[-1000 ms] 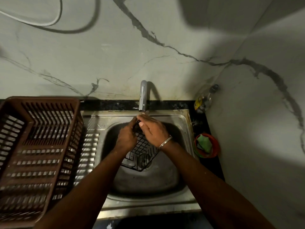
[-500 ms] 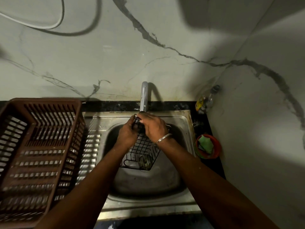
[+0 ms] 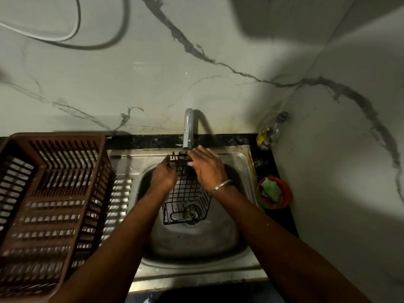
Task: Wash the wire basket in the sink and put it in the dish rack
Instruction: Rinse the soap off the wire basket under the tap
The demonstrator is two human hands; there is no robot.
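Observation:
A black wire basket stands tilted on end over the steel sink, its far end up under the grey tap. My left hand grips the basket's upper left edge. My right hand lies with straight fingers across the basket's top right, a bangle on its wrist. The brown plastic dish rack sits to the left of the sink, with nothing in it.
A red bowl holding a green scrubber stands on the dark counter right of the sink. A small bottle leans in the back right corner. Marble walls close in behind and to the right. A cable hangs on the wall.
Both hands have lifted the basket's far end up closer to the tap, and it stands steeper. My right hand's fingers have straightened out over the top edge.

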